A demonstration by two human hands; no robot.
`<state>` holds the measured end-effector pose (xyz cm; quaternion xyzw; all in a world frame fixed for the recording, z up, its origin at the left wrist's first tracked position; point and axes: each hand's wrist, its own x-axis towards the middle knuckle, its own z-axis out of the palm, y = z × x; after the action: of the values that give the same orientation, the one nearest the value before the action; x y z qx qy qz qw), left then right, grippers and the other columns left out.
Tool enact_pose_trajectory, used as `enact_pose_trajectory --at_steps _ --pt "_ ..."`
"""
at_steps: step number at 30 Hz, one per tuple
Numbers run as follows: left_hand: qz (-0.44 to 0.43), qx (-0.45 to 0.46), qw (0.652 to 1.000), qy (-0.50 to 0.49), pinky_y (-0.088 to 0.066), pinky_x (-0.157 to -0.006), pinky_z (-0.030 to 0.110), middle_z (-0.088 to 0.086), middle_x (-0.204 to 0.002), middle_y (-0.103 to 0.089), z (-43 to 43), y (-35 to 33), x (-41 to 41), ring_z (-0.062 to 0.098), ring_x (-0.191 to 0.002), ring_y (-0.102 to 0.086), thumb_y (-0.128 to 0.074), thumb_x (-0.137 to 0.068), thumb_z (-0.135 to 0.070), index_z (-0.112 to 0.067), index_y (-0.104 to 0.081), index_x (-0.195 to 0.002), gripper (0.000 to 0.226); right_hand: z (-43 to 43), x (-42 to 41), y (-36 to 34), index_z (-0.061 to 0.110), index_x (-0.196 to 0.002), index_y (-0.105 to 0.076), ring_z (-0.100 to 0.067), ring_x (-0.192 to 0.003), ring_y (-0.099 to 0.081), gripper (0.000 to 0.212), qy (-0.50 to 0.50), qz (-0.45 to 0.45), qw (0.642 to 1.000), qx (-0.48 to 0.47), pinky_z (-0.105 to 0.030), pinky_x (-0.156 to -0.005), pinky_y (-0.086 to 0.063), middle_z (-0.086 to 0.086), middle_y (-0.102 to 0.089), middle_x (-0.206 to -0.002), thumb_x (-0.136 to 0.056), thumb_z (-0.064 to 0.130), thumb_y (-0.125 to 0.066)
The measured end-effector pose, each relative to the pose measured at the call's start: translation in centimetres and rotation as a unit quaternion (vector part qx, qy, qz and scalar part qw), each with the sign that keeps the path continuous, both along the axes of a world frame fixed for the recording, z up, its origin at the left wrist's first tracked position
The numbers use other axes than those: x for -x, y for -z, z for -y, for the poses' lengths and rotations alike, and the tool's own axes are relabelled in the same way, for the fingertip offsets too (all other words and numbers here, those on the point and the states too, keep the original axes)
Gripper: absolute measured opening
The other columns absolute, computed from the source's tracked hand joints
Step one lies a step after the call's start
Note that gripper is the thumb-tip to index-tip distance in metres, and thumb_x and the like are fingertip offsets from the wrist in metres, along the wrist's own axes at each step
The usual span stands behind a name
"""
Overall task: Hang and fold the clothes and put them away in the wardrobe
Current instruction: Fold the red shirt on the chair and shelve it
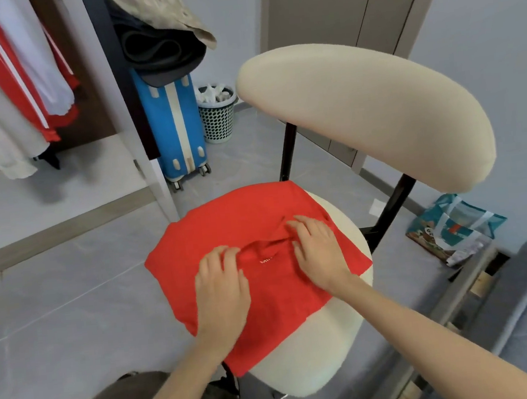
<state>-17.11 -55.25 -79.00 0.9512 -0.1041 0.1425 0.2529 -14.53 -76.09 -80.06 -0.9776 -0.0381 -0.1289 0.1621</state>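
At lower centre of the frame, a red garment (pixel 276 298) is spread on the cream chair seat (pixel 318 359), seemingly only partly folded. Its bunched neckline is pinched from both sides by the left hand (pixel 221 288) and the right hand (pixel 318 252), fingers curled on the cloth. Folding and storing remain. At upper left, clothes (pixel 13 63) are already hung in the wardrobe (pixel 59 188).

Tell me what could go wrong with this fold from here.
1. The red cloth garment overhangs the edge of the cream padded chair seat, so a tug may slide it onto the grey tiled floor.
2. Fabric is bunched between the left hand and the right hand; folding now could set a crease.
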Motion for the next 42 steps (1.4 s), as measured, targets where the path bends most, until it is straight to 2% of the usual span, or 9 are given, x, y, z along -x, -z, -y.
enact_pose_trajectory --at_steps 6,10,13,19,23,31,34,38,42 --pt "-0.166 -0.165 0.970 0.062 -0.001 -0.113 0.056 -0.003 -0.160 -0.012 2.6 5.0 2.6 0.035 -0.146 -0.013 -0.020 -0.095 -0.051 -0.040 -0.024 -0.148 0.054 -0.5 2.7 2.7 0.038 -0.151 -0.017 -0.023 -0.149 -0.008 0.052 -0.020 -0.172 0.985 -0.002 -0.057 -0.116 -0.005 0.008 -0.010 -0.161 -0.103 0.029 -0.032" --pt "-0.103 -0.187 0.975 0.063 -0.043 -0.094 0.055 0.006 -0.127 -0.059 1.2 5.1 2.7 0.038 -0.111 -0.059 -0.037 -0.088 -0.045 -0.029 -0.062 -0.122 0.045 1.2 2.8 2.3 0.043 -0.142 -0.031 -0.031 -0.144 -0.015 0.042 -0.004 -0.222 0.974 0.032 -0.067 -0.111 -0.012 0.006 -0.017 -0.157 -0.102 0.032 -0.032" --pt "-0.011 -0.120 0.992 0.049 -0.048 -0.073 0.039 0.001 -0.108 -0.058 0.8 3.0 1.4 0.025 -0.091 -0.059 -0.060 -0.086 -0.029 -0.019 -0.061 -0.115 0.031 1.1 2.5 1.6 0.024 -0.129 -0.048 -0.028 -0.124 -0.038 0.039 0.031 -0.099 0.994 0.017 -0.057 -0.101 -0.039 -0.003 -0.040 -0.138 -0.092 0.015 -0.046" --pt "-0.090 -0.152 0.982 0.069 -0.023 -0.113 0.046 -0.003 -0.155 -0.029 1.8 1.9 -3.5 0.024 -0.144 -0.023 -0.054 -0.094 -0.036 -0.025 -0.026 -0.150 0.064 0.3 -0.7 0.1 0.030 -0.144 -0.035 -0.029 -0.141 -0.017 0.066 -0.051 -0.105 0.991 0.062 -0.046 -0.109 -0.029 0.005 -0.020 -0.158 -0.084 0.010 -0.051" --pt "-0.066 -0.186 0.977 0.076 -0.044 -0.079 0.038 -0.001 -0.112 -0.062 1.7 2.2 -5.5 0.023 -0.099 -0.059 -0.074 -0.079 -0.026 -0.024 -0.046 -0.140 0.067 0.2 -2.6 0.4 0.021 -0.131 -0.045 -0.032 -0.123 -0.037 0.043 -0.056 -0.117 0.976 0.173 -0.048 -0.104 -0.031 -0.001 -0.045 -0.137 -0.088 0.017 -0.047" --pt "0.034 -0.194 0.978 0.071 -0.043 -0.055 0.035 0.007 -0.084 -0.049 -0.7 4.6 -6.0 0.024 -0.066 -0.050 -0.071 -0.069 -0.007 -0.015 -0.054 -0.117 0.052 1.3 -4.9 -0.1 0.011 -0.122 -0.037 -0.031 -0.116 -0.036 0.036 -0.008 -0.173 0.954 0.246 -0.049 -0.099 -0.031 -0.007 -0.040 -0.130 -0.091 0.028 -0.043" --pt "-0.015 -0.196 0.980 0.035 -0.046 -0.065 0.037 0.011 -0.092 -0.053 -0.9 4.9 -6.3 0.027 -0.076 -0.053 -0.045 -0.077 -0.037 -0.012 -0.060 -0.124 0.055 0.9 -5.6 0.1 0.014 -0.134 -0.028 -0.036 -0.135 -0.023 0.046 0.040 -0.238 0.942 0.235 -0.058 -0.107 -0.024 -0.012 -0.023 -0.149 -0.092 0.028 -0.041" --pt "-0.018 -0.181 0.980 0.076 -0.024 -0.112 0.054 0.014 -0.147 -0.039 0.0 4.1 -5.4 0.033 -0.135 -0.036 -0.039 -0.076 -0.046 -0.011 -0.033 -0.148 0.080 0.2 -4.3 0.2 0.027 -0.153 -0.004 -0.033 -0.147 0.012 0.081 -0.026 -0.167 0.971 0.171 -0.062 -0.114 -0.001 0.000 0.016 -0.161 -0.086 0.017 -0.048" --pt "-0.080 -0.214 0.967 0.113 -0.006 -0.114 0.048 0.014 -0.155 -0.028 1.6 4.9 -3.2 0.027 -0.145 -0.022 -0.027 -0.085 -0.052 -0.006 -0.033 -0.147 0.078 0.0 -2.5 1.3 0.032 -0.153 0.010 -0.020 -0.146 0.022 0.076 -0.124 -0.186 0.958 0.180 -0.056 -0.117 0.008 0.006 0.023 -0.159 -0.093 0.026 -0.037"
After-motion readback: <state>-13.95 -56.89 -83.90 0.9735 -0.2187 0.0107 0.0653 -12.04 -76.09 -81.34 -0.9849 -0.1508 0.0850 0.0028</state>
